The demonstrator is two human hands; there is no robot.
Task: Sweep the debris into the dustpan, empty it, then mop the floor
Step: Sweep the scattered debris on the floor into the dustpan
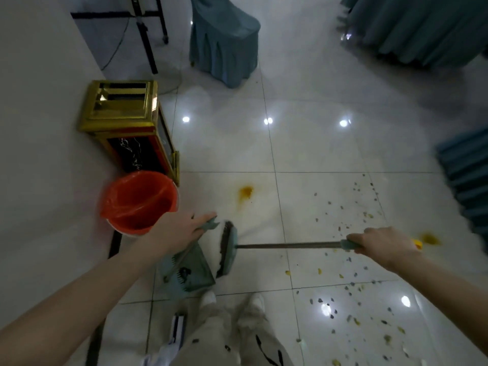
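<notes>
broadly, the glossy white tiled floor point(317, 143) carries everything. the round orange plastic bucket lined with an orange bag point(137, 199) stands by the wall, likely kept near for emptying. the teal plastic dustpan point(192, 270) sits on the tiles before the person's feet, mouth toward the teal-headed, metal-handled broom point(287, 245), whose bristles stand just beside its lip. the right hand point(383, 244) wraps the broom's grip. the left hand point(182, 228) lies with fingers stretched on the dustpan's handle, probably steadying it; any grip is unclear. small grey and yellow debris point(340, 229) lies scattered well right, unswept.
</notes>
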